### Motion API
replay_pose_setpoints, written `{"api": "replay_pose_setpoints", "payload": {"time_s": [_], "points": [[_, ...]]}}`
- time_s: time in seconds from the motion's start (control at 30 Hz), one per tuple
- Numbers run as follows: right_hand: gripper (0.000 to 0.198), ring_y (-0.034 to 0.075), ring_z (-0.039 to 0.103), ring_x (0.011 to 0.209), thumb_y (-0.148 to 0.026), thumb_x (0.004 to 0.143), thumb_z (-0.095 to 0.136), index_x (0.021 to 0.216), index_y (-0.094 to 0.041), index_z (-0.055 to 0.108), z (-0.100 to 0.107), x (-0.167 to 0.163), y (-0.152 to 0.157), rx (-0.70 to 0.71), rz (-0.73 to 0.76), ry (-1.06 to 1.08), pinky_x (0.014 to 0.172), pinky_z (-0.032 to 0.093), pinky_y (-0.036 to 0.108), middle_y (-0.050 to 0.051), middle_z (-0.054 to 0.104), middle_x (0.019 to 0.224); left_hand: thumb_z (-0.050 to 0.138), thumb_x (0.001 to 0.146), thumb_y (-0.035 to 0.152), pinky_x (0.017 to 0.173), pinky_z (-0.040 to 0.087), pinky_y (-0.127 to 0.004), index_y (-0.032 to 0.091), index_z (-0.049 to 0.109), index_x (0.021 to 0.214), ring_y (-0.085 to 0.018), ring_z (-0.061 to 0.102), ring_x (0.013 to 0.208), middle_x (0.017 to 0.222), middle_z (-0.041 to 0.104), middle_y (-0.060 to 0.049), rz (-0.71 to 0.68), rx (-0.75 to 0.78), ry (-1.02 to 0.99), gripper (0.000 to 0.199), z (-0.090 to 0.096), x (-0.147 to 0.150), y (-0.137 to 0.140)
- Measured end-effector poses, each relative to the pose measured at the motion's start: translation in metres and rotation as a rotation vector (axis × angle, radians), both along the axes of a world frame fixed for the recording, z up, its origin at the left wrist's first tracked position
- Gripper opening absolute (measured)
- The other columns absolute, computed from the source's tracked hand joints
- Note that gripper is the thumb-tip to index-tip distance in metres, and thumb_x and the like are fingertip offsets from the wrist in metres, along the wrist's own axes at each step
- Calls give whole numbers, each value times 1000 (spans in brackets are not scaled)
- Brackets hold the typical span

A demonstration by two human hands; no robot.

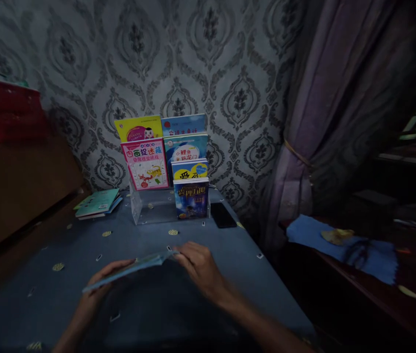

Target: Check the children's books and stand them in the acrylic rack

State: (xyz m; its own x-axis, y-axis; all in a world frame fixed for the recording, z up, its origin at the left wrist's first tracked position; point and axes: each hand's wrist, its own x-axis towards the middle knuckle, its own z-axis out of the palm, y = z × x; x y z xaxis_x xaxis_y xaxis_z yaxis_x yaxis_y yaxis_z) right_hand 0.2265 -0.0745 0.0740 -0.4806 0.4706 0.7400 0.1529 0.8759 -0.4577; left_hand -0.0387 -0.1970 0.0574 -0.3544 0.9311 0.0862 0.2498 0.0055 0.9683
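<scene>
A thin light-blue book (134, 269), seen nearly edge-on, is held above the table in both hands. My left hand (105, 277) grips it near its left end, with the fingers behind it and the thumb side toward me. My right hand (197, 262) pinches its right end, where a corner looks slightly lifted. Beyond the hands stands a clear acrylic book rack (152, 214). It bears a yellow book (139, 128), a pink book (146, 164), blue picture books (186, 148) and a dark blue book (192, 198) in front.
Left of the rack lies a small stack of green-blue books (99, 203). A black phone (223, 215) rests by its right side. The patterned blue tablecloth (149, 314) covers the table. A brown box (16, 191) borders the left, a tied purple curtain (299, 127) the right.
</scene>
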Motion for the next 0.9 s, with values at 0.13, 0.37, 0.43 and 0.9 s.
{"api": "replay_pose_setpoints", "payload": {"time_s": [0.13,0.37,0.43,0.9], "points": [[52,13,54,58,-43,108,40,66,-19,58,8,-5,11,-39,-39,66,58,40,25,0,59,62,73,67,73,83,60,-39,20,76,67,-33,74,93,91,81,-12,91,2,153,53,7,7,17],[55,9,38,52,-48,104,42,56,-21,39,16,-3,18,-204,-56,56,54,29,25,-4,41,55,70,74,67,59,54,-29,18,71,74,-19,65,60,68,73,-6,129,165,219,49,19,14,49],[54,9,36,53,-48,102,45,56,-21,36,17,-2,20,-258,-67,74,54,28,24,-5,37,55,70,77,63,54,51,-26,19,67,75,-17,63,60,69,71,-4,87,189,206,45,21,16,56],[59,9,36,41,-76,78,56,56,-22,46,-29,10,58,-856,-59,119,36,28,23,-5,40,50,72,68,59,42,28,-20,17,59,101,-8,41,44,57,56,8,-111,10,-43,54,-9,25,96]]}}
